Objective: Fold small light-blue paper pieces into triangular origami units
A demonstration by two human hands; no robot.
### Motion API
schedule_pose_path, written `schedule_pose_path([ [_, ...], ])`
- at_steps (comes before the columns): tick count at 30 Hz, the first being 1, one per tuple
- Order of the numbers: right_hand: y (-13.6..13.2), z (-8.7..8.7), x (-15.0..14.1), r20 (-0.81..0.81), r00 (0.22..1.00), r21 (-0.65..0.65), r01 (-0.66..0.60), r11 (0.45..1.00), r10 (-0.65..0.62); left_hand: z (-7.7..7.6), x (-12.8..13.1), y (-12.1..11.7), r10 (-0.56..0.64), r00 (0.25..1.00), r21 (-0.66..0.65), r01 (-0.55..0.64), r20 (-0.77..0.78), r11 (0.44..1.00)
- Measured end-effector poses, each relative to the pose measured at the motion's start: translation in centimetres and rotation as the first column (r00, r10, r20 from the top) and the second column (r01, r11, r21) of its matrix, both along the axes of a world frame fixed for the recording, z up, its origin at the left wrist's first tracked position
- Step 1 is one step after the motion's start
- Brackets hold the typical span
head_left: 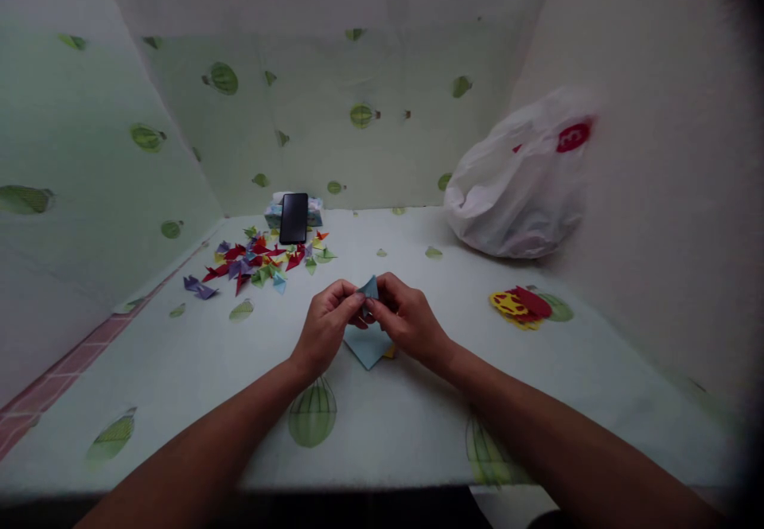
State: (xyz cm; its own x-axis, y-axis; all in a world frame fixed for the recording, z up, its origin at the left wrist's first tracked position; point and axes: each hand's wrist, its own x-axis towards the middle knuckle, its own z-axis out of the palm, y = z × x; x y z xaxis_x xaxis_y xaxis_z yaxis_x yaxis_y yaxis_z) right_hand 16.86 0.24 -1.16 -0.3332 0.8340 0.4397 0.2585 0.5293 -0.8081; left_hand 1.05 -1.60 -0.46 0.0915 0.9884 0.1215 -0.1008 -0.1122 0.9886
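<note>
Toward the far right of the pale tabletop (411,433) sits a white plastic bag (507,203); far left lies a heap of coloured folded papers (240,266). Near the middle, the left hand (328,318) and right hand (409,314) pinch a small blue folded paper (371,285) over a flat blue sheet (367,352). Uneven thumb pressure could crease it crooked or tear it. The bag's red mark (574,138) bears one tilted character, perhaps "m" or "3".

Toward the back you see 1 black phone (294,219) propped against a tissue box (315,213); to your right, a white plastic bag (516,195) sits on the tabletop (445,306), red and yellow cutouts (521,308) nearer you
</note>
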Motion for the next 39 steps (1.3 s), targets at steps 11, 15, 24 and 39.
schedule_pose_path([
  [11, 0.2, 0.2, 0.2, -0.255, 0.966, -0.198, -0.082, 0.977, 0.03, 0.4, 0.2, -0.3, -0.004, 0.998, 0.054, 0.007, -0.068, 0.999],
  [15, 0.5, 0.3, 0.2, -0.414, 0.907, -0.305, -0.214, 0.928, 0.073, 0.3, 0.3, -0.1, -0.024, 0.999, -0.047, 0.026, 0.042, 0.999],
  [24, 1.1, 0.1, 0.4, -0.347, 0.936, -0.316, -0.168, 0.934, 0.051, -0.1, 0.0, 0.5, -0.031, 0.989, -0.114, 0.048, 0.145, 0.992],
  [39, 0.4, 0.3, 0.4, 0.02, 0.976, 0.218, 0.206, 0.954, -0.215, 0.0, 0.3, 0.1, 0.064, 0.994, -0.011, -0.065, -0.094, 0.998],
])
